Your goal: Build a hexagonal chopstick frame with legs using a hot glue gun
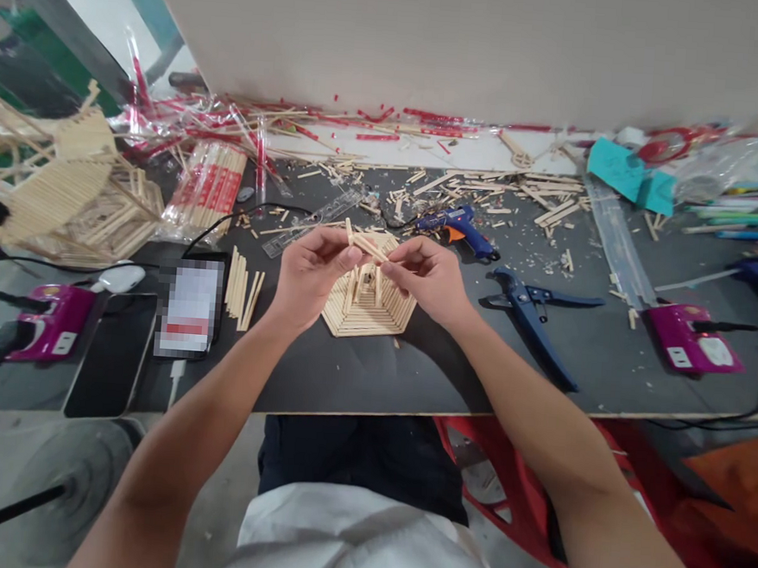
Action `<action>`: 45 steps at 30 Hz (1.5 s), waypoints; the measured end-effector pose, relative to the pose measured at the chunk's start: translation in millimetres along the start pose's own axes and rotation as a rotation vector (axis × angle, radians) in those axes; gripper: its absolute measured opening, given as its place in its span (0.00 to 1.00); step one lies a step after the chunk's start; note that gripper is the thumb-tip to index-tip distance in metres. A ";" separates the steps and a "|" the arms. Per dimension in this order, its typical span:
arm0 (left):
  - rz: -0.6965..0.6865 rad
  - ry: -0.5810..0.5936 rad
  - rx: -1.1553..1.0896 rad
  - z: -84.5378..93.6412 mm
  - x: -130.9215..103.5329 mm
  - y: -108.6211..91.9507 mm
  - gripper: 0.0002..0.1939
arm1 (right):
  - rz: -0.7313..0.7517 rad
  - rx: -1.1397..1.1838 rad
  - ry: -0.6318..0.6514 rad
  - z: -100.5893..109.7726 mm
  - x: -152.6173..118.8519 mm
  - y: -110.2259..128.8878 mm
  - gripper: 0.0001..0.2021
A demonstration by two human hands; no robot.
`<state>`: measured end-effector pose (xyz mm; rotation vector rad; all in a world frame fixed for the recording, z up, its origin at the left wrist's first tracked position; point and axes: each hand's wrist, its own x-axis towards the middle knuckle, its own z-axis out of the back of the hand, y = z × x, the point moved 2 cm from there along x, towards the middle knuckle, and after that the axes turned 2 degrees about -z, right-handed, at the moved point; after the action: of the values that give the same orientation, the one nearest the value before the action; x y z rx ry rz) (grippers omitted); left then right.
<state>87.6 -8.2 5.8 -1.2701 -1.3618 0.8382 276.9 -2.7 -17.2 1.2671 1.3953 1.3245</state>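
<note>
My left hand point(315, 271) and my right hand point(426, 274) meet above a hexagonal platform point(369, 320) built from rows of wooden sticks. Between them they pinch a few short wooden sticks point(369, 247), one of which points up at an angle beside my left thumb. How many sticks there are, and whether they are joined, I cannot tell. Small upright sticks stand at the platform's centre, partly hidden by my fingers. Left of the platform lie several loose wooden sticks point(242, 287) in a loose row.
A blue glue gun point(457, 227) lies behind my right hand, and blue cutters point(536, 317) lie to its right. Two phones point(113, 348) and a purple power block point(55, 322) are at left. Stick scraps point(437, 189) litter the back. The table's front edge point(370, 413) is near me.
</note>
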 end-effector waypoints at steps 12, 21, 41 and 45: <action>0.098 0.065 0.113 -1.8 -2.3 4.5 0.22 | -0.062 -0.088 0.231 -14.3 -9.6 -0.1 0.23; 0.323 -0.041 -0.092 12.1 8.1 15.4 0.20 | 0.275 -1.135 -0.447 70.9 15.0 7.3 0.09; 0.361 -0.059 0.042 25.4 17.8 30.1 0.18 | 0.045 -1.204 -0.582 104.1 29.9 -10.0 0.22; 0.343 -0.053 0.041 25.2 17.6 30.9 0.18 | 0.051 -1.118 -0.514 92.4 24.9 4.9 0.22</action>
<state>72.5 18.7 -24.9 -1.4816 -1.1767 1.1352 363.8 37.4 -21.3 0.7447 0.1470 1.3448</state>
